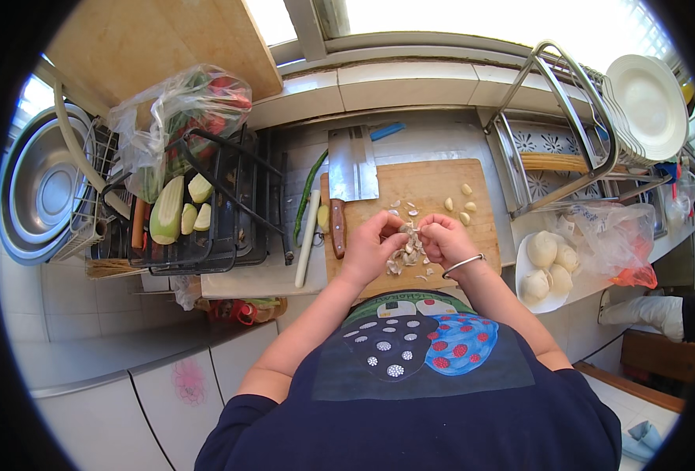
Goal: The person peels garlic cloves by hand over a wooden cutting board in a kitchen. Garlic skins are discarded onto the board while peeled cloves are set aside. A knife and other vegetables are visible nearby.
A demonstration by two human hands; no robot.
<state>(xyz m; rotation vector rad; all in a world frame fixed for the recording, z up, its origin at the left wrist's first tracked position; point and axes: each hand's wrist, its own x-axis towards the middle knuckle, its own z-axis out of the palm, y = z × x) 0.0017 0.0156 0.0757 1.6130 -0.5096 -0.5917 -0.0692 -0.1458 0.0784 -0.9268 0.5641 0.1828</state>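
Observation:
My left hand and my right hand meet fingertip to fingertip over the wooden cutting board. Both pinch a small piece of garlic, partly hidden by the fingers; whether it is a clove or only skin is hard to tell. Under them lies a loose heap of papery garlic skins. Several peeled garlic cloves rest on the board's right side, beyond my right hand. A cleaver lies at the board's left, its wooden handle pointing towards me.
Left of the board are a white scallion stalk, a long green pepper and a black rack with cut gourd pieces. On the right stand a metal dish rack and round buns on a tray. Another person's leg shows far right.

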